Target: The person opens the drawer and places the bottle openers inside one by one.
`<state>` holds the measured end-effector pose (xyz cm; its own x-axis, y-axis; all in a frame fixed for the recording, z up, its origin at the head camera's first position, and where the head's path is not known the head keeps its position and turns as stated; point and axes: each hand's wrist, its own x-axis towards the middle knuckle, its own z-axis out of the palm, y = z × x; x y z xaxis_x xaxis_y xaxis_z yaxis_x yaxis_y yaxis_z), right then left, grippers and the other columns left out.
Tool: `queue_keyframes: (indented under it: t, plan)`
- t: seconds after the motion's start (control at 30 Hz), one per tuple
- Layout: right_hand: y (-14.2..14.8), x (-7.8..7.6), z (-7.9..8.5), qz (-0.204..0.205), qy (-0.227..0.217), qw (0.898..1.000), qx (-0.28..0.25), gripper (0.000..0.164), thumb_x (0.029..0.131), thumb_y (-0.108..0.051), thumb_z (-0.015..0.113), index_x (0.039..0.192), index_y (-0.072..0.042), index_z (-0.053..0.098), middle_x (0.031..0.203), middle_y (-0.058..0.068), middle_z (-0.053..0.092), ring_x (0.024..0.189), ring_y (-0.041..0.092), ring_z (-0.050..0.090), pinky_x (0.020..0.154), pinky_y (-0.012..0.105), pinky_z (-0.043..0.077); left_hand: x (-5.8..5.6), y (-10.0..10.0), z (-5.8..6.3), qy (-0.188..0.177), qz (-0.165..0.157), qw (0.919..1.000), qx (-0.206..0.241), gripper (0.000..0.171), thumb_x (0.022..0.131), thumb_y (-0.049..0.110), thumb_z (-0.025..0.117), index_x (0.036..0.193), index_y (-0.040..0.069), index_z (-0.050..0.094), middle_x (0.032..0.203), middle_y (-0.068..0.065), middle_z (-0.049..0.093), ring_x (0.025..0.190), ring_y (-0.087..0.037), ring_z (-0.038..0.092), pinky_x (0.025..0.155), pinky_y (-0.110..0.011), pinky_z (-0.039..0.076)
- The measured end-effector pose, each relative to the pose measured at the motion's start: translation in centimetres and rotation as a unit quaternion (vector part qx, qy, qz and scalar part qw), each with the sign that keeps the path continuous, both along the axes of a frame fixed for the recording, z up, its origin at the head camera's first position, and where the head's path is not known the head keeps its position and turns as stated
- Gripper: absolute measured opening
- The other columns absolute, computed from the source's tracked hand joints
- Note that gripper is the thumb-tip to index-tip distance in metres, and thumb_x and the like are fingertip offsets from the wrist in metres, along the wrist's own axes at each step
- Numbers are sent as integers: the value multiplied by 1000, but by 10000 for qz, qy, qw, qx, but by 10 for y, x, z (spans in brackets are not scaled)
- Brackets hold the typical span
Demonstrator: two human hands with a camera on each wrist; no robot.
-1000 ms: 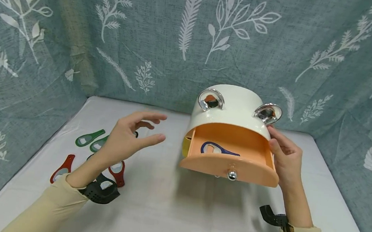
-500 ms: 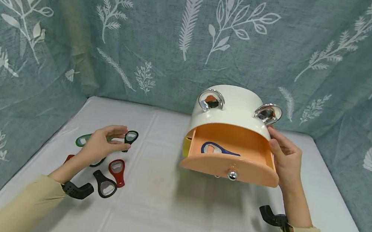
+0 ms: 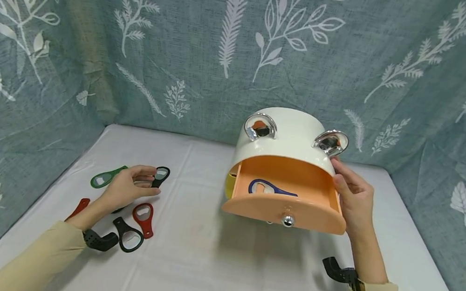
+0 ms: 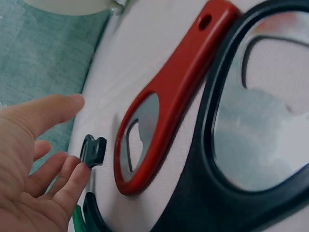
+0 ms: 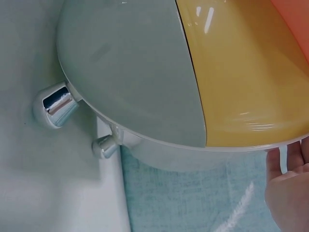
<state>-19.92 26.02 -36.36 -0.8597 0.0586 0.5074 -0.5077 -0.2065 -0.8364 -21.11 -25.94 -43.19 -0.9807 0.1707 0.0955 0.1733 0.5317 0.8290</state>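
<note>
A black bottle opener (image 3: 161,174) lies at the far end of a group of openers on the table's left. My left hand (image 3: 129,187) is right at it, thumb and fingers apart. In the left wrist view the fingertips of my left hand (image 4: 43,169) are close to its dark handle end; contact is unclear. My right hand (image 3: 356,195) rests against the side of a white rounded drawer box (image 3: 286,132). Its fingers reach behind a silver ear, partly hidden. The peach top drawer (image 3: 314,216) is pulled out and holds a blue bottle opener (image 3: 273,187).
Near my left forearm lie a green opener (image 3: 105,177), a red opener (image 3: 144,219), a black opener (image 3: 129,236) and another red one, partly covered. The right wrist view shows a yellow drawer (image 5: 246,77) and a grey-green drawer (image 5: 125,72). A leafy curtain (image 3: 206,68) hangs behind the table.
My left hand has swung left and down from above the table to the far black opener. My right hand stays on the box, and the drawer keeps its position.
</note>
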Motion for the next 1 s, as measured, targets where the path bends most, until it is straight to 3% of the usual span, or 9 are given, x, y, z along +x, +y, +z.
queue_keyframes:
  t: [0.23,0.57,0.8,1.0]
  plan:
    - [0,-2,-1,78,74,9999,-49,29,96,-1,63,124,4,65,126,10,64,125,22,52,101,27,44,-9,3,-8,-75,100,9999,-78,73,82,22,84,139,-6,48,134,-27,52,119,-41,56,93,-38,51]
    - [2,-2,-2,-6,30,10000,21,30,96,-3,64,125,5,64,128,10,63,126,22,51,102,27,43,-14,7,-11,89,297,9987,-412,59,80,-3,77,133,-7,52,127,-30,53,113,-42,59,88,-35,54]
    - [1,-2,-3,-21,58,10000,20,31,96,-4,65,125,6,64,128,10,63,126,22,52,102,27,44,-14,2,-13,-143,-522,9983,216,59,78,-17,67,134,-11,50,128,-29,55,116,-39,57,90,-29,52]
    - [1,-2,-4,-94,22,9999,76,31,96,-5,65,125,5,64,129,9,63,125,22,52,101,27,44,-13,-5,-10,-4,-614,9973,-414,52,83,1,77,130,-5,57,121,-19,64,106,-32,63,83,-27,55]
